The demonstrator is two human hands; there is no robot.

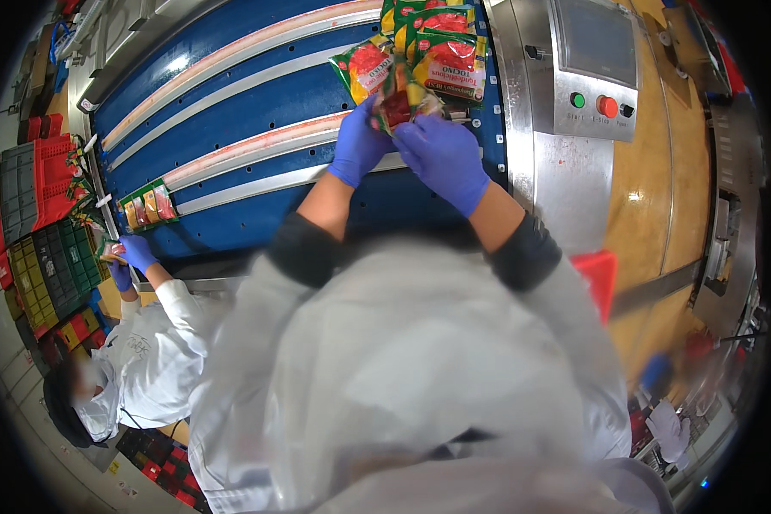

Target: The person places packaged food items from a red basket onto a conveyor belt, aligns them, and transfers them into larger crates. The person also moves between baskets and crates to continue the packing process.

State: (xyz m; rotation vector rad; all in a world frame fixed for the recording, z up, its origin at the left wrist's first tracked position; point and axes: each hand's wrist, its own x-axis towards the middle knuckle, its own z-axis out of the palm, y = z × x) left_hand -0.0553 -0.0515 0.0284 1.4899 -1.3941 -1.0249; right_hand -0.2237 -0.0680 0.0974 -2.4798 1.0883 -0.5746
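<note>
Packet [394, 110] is showing between both hands over blue table [231, 133], contact w/ packet pile [451, 67] hard to tell; left hand [360, 146] is gripping one side, right hand [444, 156] pinching the other; slick wrap could be causing a slip, & a stray bump might be sending the pile sliding.

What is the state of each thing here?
Glossy red and green plastic pouch: held, seal unclear
Purple gloved left hand: closed on pouch
Purple gloved right hand: closed on pouch
Red, yellow and green plastic pouches: lying, overlapping
Grey rectangular screen: whether lit, unclear
</note>
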